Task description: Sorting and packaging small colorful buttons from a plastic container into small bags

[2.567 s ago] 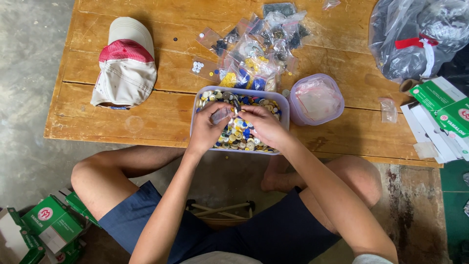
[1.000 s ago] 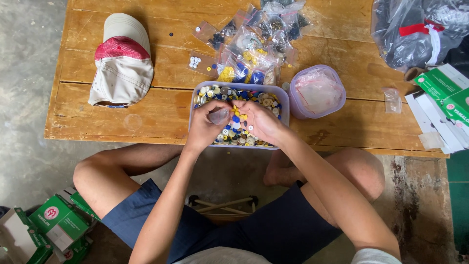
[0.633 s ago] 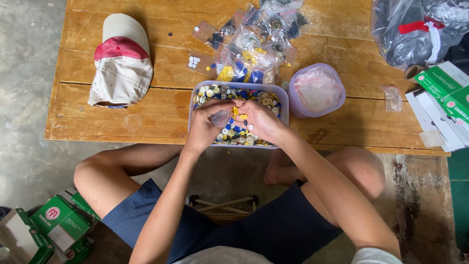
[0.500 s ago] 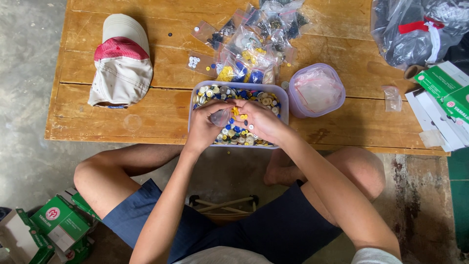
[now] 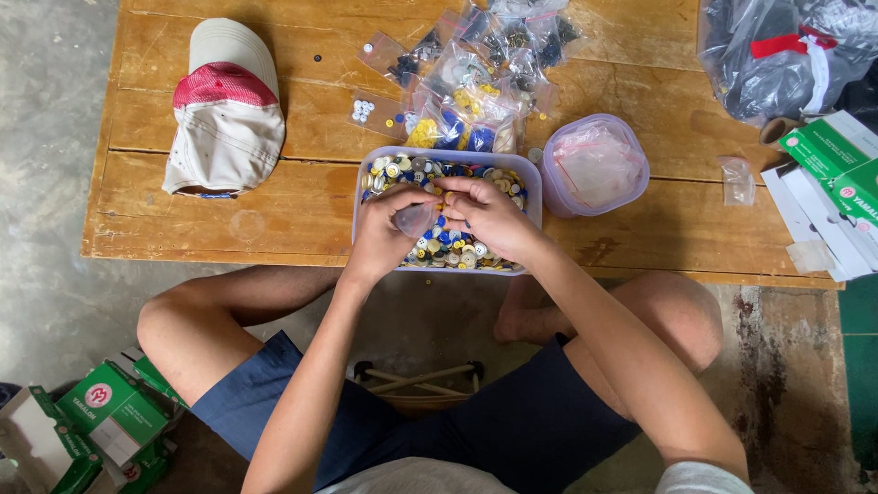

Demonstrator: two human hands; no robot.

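Frame centre, wooden desk (image 5: 274, 197): pale lilac plastic tub of mixed buttons (image 5: 446, 212). Left hand (image 5: 389, 233) fingers pinch a small clear plastic bag (image 5: 416, 220); right hand (image 5: 489, 215) fingers together at its mouth. Best kept low over tub.

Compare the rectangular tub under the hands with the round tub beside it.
The rectangular tub is heaped with mixed coloured buttons; the round tub holds only clear plastic bags. The rectangular tub is larger and sits at the table's near edge; the round tub sits slightly further back. The left hand and right hand work over the rectangular tub, not the round one. Both are translucent lilac plastic, open-topped.
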